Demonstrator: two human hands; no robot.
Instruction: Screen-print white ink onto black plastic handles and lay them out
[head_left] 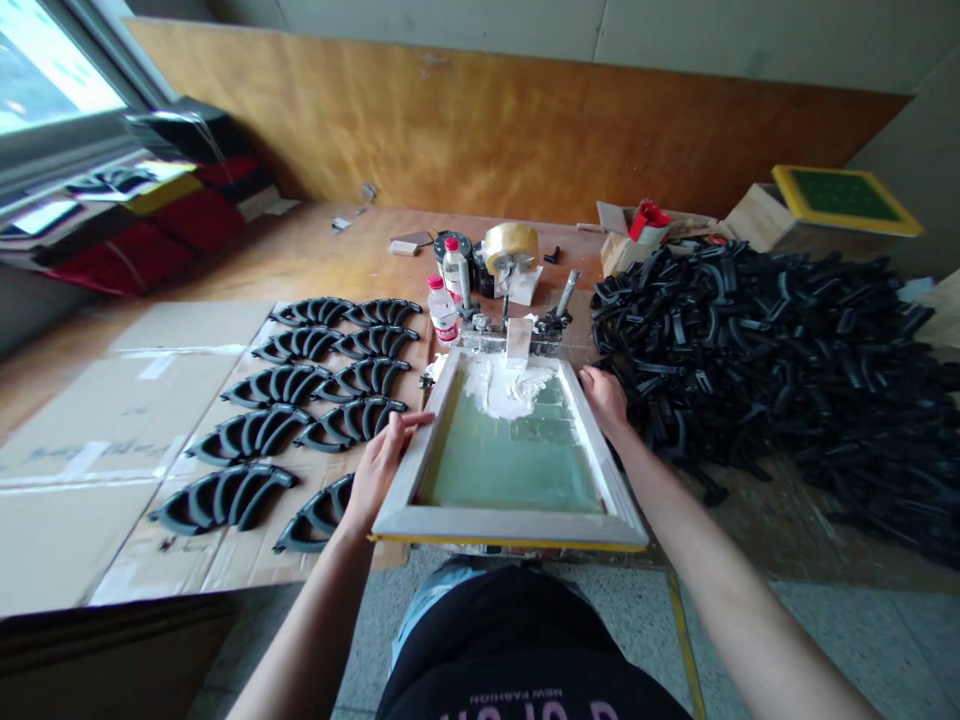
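A screen-printing frame [630, 525] with green mesh [517, 460] lies in front of me, its near end toward my body. White ink [502, 385] is spread over the far part of the mesh, and a squeegee [518, 342] stands at that end. My left hand [382, 460] is at the frame's left side, index finger stretched out to its edge. At the right side, my right hand [604, 398] has curled fingers close against the frame; whatever they may hold is hidden. The frame hides what lies beneath it.
Curved black plastic parts [225, 498] stand in fanned rows on cardboard [135, 400] at left. A large heap of black parts [720, 340] covers the right. Behind the frame are red-capped bottles [442, 312], a tape roll [511, 246] and clamp hardware [559, 318].
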